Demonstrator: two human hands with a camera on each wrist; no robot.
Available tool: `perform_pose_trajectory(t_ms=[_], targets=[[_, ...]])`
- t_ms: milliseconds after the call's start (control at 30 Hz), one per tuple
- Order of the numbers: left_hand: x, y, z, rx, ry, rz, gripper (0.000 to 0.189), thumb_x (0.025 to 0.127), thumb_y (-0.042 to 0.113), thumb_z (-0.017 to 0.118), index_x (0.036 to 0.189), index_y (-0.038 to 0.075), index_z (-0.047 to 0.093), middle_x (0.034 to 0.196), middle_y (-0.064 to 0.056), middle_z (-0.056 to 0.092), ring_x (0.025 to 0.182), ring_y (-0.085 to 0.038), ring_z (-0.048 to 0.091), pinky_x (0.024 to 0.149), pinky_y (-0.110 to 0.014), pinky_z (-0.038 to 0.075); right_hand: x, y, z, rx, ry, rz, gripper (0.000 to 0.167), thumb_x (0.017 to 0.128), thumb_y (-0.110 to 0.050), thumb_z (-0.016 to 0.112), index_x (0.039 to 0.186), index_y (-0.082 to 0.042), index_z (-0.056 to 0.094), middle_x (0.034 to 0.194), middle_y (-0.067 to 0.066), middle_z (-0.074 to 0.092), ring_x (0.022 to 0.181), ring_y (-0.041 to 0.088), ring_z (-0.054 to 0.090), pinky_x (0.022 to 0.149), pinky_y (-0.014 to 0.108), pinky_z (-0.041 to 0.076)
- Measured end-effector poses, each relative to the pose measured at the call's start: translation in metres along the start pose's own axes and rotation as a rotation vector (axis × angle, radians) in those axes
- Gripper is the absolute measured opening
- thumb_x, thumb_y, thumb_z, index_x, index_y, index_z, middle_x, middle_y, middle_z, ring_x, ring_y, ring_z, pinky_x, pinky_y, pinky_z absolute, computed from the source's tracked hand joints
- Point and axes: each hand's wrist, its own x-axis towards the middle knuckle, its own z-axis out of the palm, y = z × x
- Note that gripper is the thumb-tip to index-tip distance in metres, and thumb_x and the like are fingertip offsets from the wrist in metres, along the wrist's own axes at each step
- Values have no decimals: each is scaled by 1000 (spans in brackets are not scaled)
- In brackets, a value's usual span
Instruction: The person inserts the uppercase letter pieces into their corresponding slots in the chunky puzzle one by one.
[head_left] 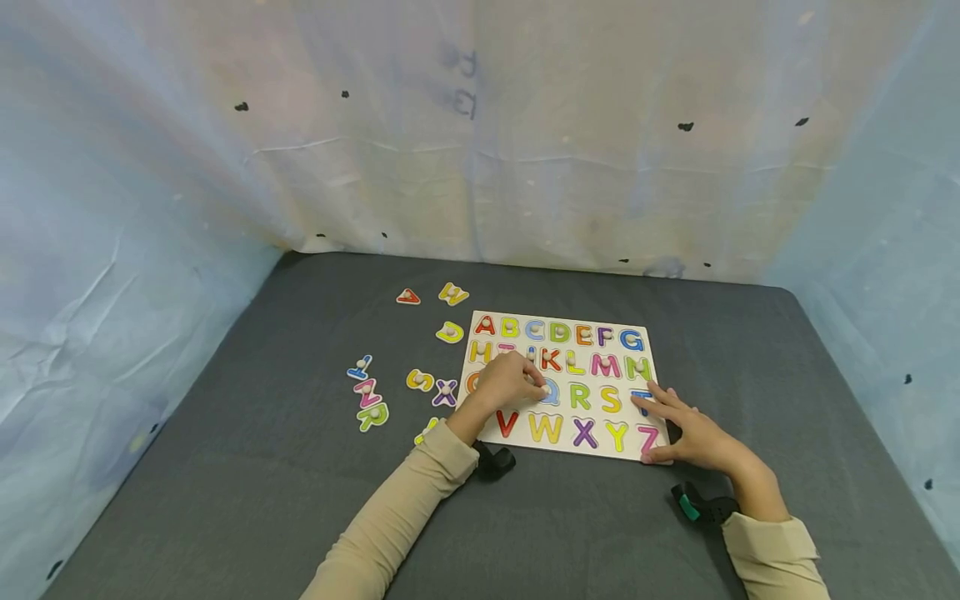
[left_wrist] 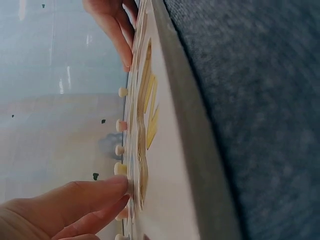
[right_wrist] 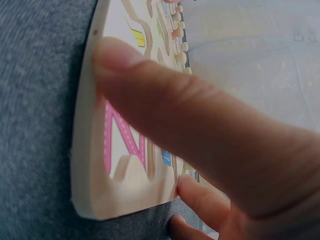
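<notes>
A wooden alphabet puzzle board (head_left: 525, 447) lies on the dark cloth. My left hand (head_left: 506, 383) reaches over its left part and pinches the knob of the pale blue Q piece (head_left: 552, 393), which is at the Q slot; whether it sits flush I cannot tell. In the left wrist view the thumb and finger (left_wrist: 112, 185) meet at a knob along the board. My right hand (head_left: 693, 433) rests at the board's right edge, fingers extended near the blue T and the thumb (right_wrist: 125, 65) on the near edge by the pink Z.
Left of the board lie loose letter pieces: a yellow W (head_left: 453, 293), a red piece (head_left: 408, 297), a yellow S (head_left: 426, 382), a purple X (head_left: 445, 392), a blue T (head_left: 359, 367), a pink Z (head_left: 367, 393) and others. Knobbed pieces fill the upper rows. Pale curtains surround the table.
</notes>
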Motion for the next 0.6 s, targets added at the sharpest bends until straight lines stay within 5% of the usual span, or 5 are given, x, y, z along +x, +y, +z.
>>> perform_pose_trajectory(t_ms=[433, 600], targets=[[-8, -12, -19, -28, 0, 65, 14, 80, 26, 77, 92, 18, 79, 98, -4, 69, 75, -12, 51, 62, -22, 35, 0, 0, 0, -2, 6, -6, 88, 72, -27, 83, 144, -2, 40, 156, 34, 11, 139, 64, 1, 100, 81, -1], [-11, -28, -30, -33, 3, 129, 15, 81, 25, 77, 93, 16, 78, 72, 2, 59, 63, -9, 39, 57, -21, 28, -1, 1, 0, -4, 5, -7, 88, 72, -27, 83, 144, -1, 39, 156, 34, 10, 139, 64, 1, 100, 81, -1]])
